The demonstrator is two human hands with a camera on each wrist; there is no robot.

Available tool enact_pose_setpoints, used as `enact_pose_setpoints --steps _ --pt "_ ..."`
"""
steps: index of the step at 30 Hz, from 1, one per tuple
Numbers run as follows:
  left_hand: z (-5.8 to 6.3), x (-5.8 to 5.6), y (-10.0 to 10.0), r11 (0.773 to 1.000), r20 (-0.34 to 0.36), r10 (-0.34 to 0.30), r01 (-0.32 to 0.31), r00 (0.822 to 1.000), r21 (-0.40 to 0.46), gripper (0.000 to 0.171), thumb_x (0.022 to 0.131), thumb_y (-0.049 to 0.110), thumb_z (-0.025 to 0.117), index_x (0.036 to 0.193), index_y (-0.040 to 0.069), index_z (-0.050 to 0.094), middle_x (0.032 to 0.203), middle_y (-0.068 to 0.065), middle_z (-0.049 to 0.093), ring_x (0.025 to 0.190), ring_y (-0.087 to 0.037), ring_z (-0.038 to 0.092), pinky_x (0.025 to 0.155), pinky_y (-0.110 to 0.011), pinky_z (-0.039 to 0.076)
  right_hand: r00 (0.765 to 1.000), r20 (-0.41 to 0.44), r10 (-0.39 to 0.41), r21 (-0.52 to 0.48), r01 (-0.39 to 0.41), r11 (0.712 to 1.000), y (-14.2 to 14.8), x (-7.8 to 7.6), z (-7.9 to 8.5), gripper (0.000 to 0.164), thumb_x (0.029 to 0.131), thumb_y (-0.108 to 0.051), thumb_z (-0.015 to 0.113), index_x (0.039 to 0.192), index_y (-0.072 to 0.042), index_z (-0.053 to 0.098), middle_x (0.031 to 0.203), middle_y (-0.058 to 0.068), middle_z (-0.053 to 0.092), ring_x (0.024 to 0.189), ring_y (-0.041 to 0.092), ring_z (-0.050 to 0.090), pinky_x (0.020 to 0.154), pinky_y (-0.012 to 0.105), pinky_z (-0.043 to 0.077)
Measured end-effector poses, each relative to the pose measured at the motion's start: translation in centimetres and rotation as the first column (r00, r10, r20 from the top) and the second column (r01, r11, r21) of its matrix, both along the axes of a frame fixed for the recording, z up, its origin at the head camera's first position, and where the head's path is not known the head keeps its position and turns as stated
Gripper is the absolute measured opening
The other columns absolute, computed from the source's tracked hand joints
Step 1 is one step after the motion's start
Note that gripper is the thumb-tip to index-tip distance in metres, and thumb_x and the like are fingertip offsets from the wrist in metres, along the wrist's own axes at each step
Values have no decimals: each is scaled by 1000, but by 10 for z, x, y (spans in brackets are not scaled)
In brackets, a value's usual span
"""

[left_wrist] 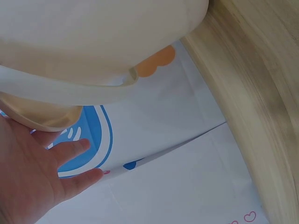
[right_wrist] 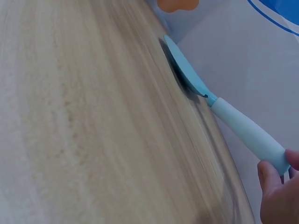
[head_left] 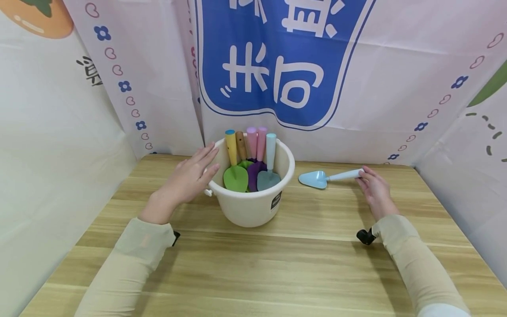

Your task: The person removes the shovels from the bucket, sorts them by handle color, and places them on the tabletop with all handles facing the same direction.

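Observation:
A light blue hand trowel (head_left: 314,179) lies along the back right of the wooden table. My right hand (head_left: 375,191) pinches the end of its pale handle (right_wrist: 250,133) between thumb and fingers. Left of it stands a white bucket (head_left: 247,211) holding several trowels, handles up: a green one with a yellow handle (head_left: 236,176), a grey-blue one (head_left: 269,178), and others with pink and brown handles. My left hand (head_left: 190,174) rests against the bucket's left rim, fingers extended. In the left wrist view, the fingers (left_wrist: 70,151) are spread beside the bucket's rim.
The wooden table (head_left: 253,273) reaches a printed cloth backdrop (head_left: 396,88) behind the bucket. Cloth walls stand at the left and right sides. A small dark wrist camera (head_left: 366,237) sits at the right cuff.

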State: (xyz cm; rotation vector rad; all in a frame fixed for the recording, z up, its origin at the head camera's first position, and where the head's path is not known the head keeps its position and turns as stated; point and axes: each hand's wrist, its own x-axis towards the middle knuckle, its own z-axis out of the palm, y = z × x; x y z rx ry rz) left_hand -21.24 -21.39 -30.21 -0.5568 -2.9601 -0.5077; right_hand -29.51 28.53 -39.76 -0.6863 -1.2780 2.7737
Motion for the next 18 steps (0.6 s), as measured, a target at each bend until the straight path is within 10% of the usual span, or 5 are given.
enact_pose_setpoints --steps 7,18 --pt "0 0 0 1000 0 1 -1 1000 1 68 110 53 22 165 13 20 171 -9 10 155 -37 9 118 -70 16 999 35 11 52 -12 999 1 -5 -5 34 103 8 51 117 -14 73 168 4 24 150 18 30 106 22 41" --pt "0 0 0 1000 1 1 -1 1000 2 68 110 53 22 165 13 20 171 -8 10 156 -37 8 117 -70 16 996 85 14 144 -26 989 3 -8 -7 56 105 5 46 157 -10 32 169 -1 21 151 14 26 110 20 35"
